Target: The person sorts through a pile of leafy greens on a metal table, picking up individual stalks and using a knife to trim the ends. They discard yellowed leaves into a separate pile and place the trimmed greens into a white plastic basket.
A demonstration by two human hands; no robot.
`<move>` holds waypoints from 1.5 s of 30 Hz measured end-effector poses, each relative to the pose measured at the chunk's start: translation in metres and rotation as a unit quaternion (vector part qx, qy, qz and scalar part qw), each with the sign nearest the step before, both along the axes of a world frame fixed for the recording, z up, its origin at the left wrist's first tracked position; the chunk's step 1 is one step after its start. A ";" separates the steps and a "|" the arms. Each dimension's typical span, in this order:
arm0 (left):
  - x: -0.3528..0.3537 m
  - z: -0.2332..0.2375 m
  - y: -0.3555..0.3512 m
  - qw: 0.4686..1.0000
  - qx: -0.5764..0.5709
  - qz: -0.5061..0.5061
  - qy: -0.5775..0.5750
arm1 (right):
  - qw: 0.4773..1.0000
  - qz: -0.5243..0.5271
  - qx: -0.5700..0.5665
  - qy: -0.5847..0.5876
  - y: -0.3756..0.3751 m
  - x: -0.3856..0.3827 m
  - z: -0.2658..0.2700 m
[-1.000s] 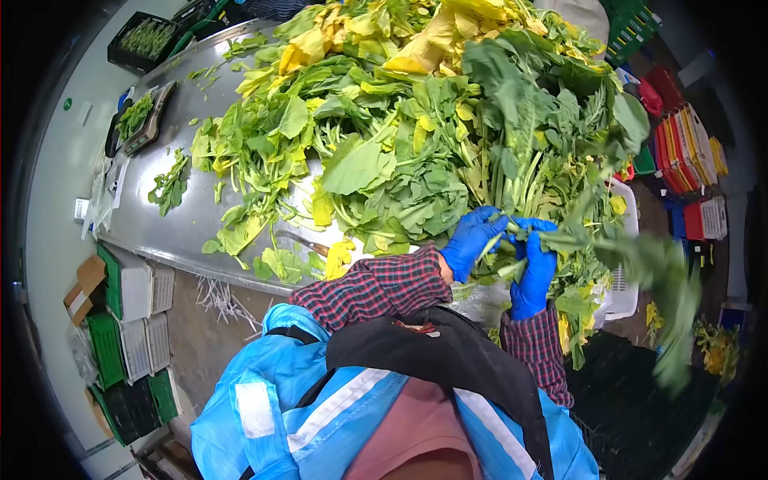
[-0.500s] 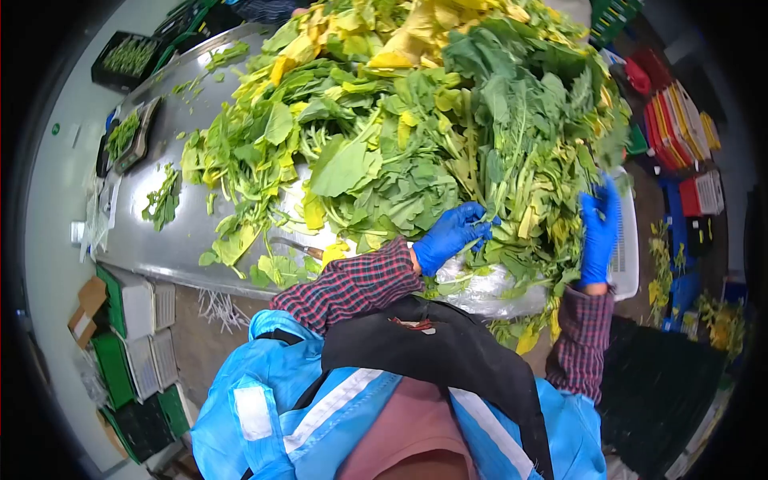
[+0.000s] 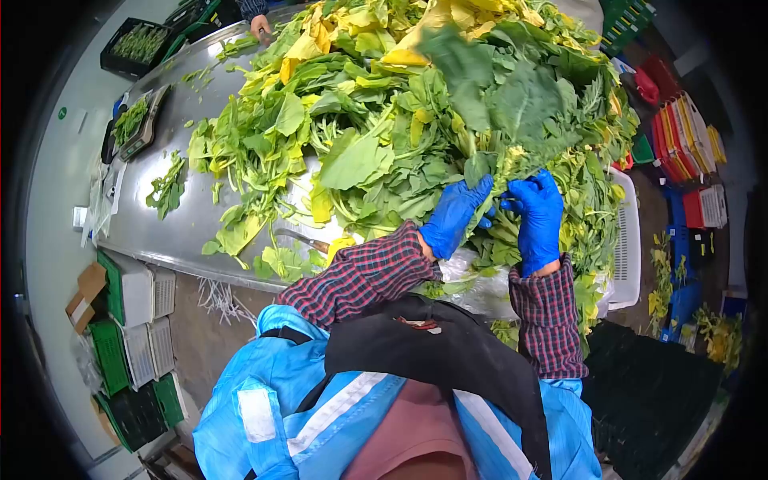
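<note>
A large heap of leafy greens (image 3: 352,164), green mixed with yellowing leaves, covers much of a metal table. My left hand (image 3: 460,214), in a blue glove, is closed around the stem end of a leafy green stalk (image 3: 512,156) at the heap's near edge. Its broad upper leaves are blurred by motion. Close on the right, my right hand (image 3: 538,218), also gloved in blue, has its fingers curled in a pinch against the same stalk's lower part. The fingertips are partly hidden by leaves. Left of my left forearm lies a curved knife (image 3: 300,238) with a wooden handle.
The metal table (image 3: 132,212) holds a scale (image 3: 142,124) with greens on it and a small loose bunch (image 3: 166,186). A white crate (image 3: 626,240) stands right of the heap. Stacked crates (image 3: 132,320) are at lower left. Another person's hand (image 3: 260,26) rests at the far edge.
My right hand has come in leftward from the heap's right side to meet my left hand. My left hand has turned upward on the stalk. Another person's hand has appeared at the far edge.
</note>
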State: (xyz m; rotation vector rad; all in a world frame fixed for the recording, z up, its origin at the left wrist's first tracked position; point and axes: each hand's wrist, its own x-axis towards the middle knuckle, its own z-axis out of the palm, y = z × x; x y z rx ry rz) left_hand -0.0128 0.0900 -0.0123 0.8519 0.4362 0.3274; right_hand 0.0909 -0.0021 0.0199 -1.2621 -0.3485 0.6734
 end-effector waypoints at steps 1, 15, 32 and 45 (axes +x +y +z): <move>-0.001 0.002 0.000 0.999 -0.030 -0.011 0.018 | 1.000 0.005 -0.003 0.026 -0.002 0.000 0.000; 0.000 -0.017 -0.002 0.999 0.014 -0.045 -0.005 | 0.747 0.117 -0.197 -0.624 -0.021 0.026 0.029; -0.006 -0.006 -0.015 0.981 0.106 -0.160 0.025 | 0.859 0.004 -0.256 -0.443 -0.058 0.006 -0.018; -0.029 -0.009 0.041 0.986 -0.098 -0.064 -0.115 | 0.825 0.040 -0.346 -0.445 -0.027 0.002 -0.063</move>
